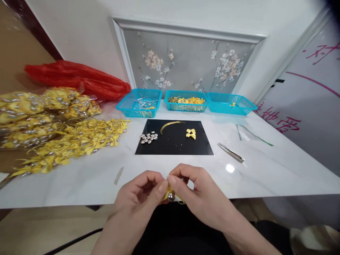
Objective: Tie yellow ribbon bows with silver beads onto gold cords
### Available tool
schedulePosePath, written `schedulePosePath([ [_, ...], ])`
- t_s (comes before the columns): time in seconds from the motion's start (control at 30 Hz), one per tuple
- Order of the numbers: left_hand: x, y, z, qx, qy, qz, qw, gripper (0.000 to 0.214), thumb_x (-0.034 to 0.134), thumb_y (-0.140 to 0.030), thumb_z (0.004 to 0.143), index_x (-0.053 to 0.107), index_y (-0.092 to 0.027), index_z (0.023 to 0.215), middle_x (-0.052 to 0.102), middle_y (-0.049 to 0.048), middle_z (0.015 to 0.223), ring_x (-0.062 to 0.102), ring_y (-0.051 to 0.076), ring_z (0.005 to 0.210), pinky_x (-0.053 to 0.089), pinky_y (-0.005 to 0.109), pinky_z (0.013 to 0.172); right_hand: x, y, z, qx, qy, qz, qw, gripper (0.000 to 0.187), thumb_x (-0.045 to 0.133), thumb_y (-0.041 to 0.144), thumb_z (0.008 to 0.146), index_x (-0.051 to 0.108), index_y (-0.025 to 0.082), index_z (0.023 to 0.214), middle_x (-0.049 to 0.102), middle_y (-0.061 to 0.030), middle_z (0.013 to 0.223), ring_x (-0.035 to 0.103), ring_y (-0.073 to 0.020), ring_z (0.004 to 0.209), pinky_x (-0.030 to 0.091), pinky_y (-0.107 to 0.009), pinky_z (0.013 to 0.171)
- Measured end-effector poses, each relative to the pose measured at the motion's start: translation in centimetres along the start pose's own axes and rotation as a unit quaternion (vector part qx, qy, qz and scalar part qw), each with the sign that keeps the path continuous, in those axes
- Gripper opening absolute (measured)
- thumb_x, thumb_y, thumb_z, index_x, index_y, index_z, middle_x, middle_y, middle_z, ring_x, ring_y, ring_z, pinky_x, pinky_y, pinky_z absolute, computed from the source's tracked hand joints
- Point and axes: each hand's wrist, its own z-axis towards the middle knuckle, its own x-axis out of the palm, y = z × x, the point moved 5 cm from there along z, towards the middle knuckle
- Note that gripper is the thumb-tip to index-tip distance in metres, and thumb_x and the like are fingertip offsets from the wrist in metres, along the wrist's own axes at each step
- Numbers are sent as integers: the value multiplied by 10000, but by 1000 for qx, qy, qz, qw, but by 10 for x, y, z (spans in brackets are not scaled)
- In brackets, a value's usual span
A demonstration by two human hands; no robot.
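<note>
At the frame's bottom centre, pinching a small yellow piece (166,194) with a silver bead (171,197) between the clamped fingertips of left hand (140,194) and right hand (198,189), close together, below the black mat (174,150) in mid-frame.

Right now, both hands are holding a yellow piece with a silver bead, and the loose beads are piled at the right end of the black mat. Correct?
Not quite: the head view shows the loose beads piled at the left end of the black mat. The rest stands: the left hand and right hand are holding a yellow piece with a silver bead.
</note>
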Motion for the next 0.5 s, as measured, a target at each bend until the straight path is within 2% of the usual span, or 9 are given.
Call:
schedulePosePath([
  [0.07, -1, 3, 1, -8, -3, -1, 1000, 281, 730, -463, 829, 667, -214, 713, 586, -25, 680, 539, 143, 668, 462, 235, 644, -2, -4, -3, -6, -12, 12, 1000, 249, 483, 324, 997, 634, 183, 859, 610, 6, 778, 511, -119, 695, 395, -238, 620],
  [0.17, -3, 7, 1, -17, -15, -19, 1000, 267, 711, -463, 843, 658, -219, 748, 599, -22, 717, 526, 144, 684, 433, 237, 650, -13, -11, -11, -8, -104, -7, 995, 251, 471, 390, 1011, 646, 210, 1010, 629, -23, 914, 539, -142, 782, 412, -248, 653],
  [0.23, -5, 7, 0, -9, -26, -21, 999, 277, 710, -464, 842, 648, -218, 734, 572, -29, 695, 495, 136, 663, 402, 227, 630, -16, -15, -16, 7, -130, 4, 992, 255, 493, 426, 1001, 632, 215, 1033, 613, -27, 920, 538, -148, 784, 418, -249, 647],
  [0.37, -4, 5, -1, -6, -29, -14, 999, 307, 705, -468, 844, 626, -211, 697, 479, -44, 642, 392, 130, 624, 344, 225, 584, -4, -18, -17, 50, -53, 112, 991, 260, 581, 456, 956, 600, 196, 965, 551, 12, 792, 473, -113, 655, 407, -231, 609],
  [0.5, -2, 7, -3, -26, -13, -69, 997, 320, 718, -464, 839, 601, -204, 694, 434, -50, 648, 302, 127, 604, 289, 225, 539, 9, -23, -13, 62, -45, 153, 985, 334, 626, 478, 934, 554, 182, 797, 495, 34, 685, 421, -105, 633, 359, -223, 594],
])
